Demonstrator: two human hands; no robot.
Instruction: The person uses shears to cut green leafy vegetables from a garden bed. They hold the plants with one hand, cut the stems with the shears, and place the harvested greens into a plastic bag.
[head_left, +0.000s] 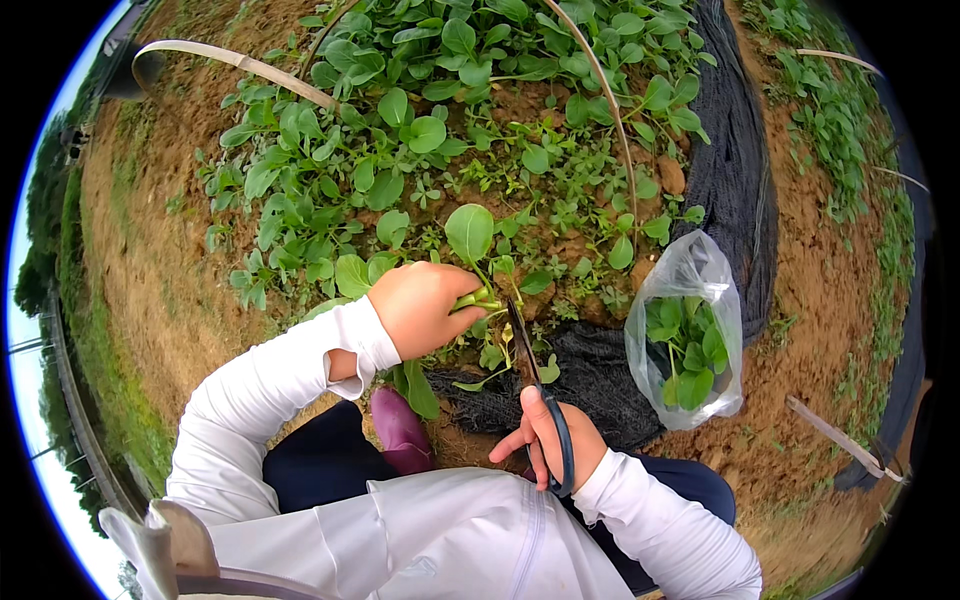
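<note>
My left hand (424, 307) grips the stems of leafy green plants (469, 232) low over the bed, with leaves spreading out above and below the fist. In my right hand (562, 439) is a pair of scissors (534, 360) with dark handles and rusty blades. The blade tips point up the picture and reach the stems just right of my left fingers; whether they touch them I cannot tell. To the right, a clear plastic bag (731, 360) holds cut leafy greens (690, 349).
Leafy greens (360, 60) grow densely beyond my hands, under bent hoops (600, 71). Black netting (731, 165) lies bunched along the bed's right side and near edge. A second planted row (832, 120) stands farther right. A purple boot (401, 431) is below my left hand.
</note>
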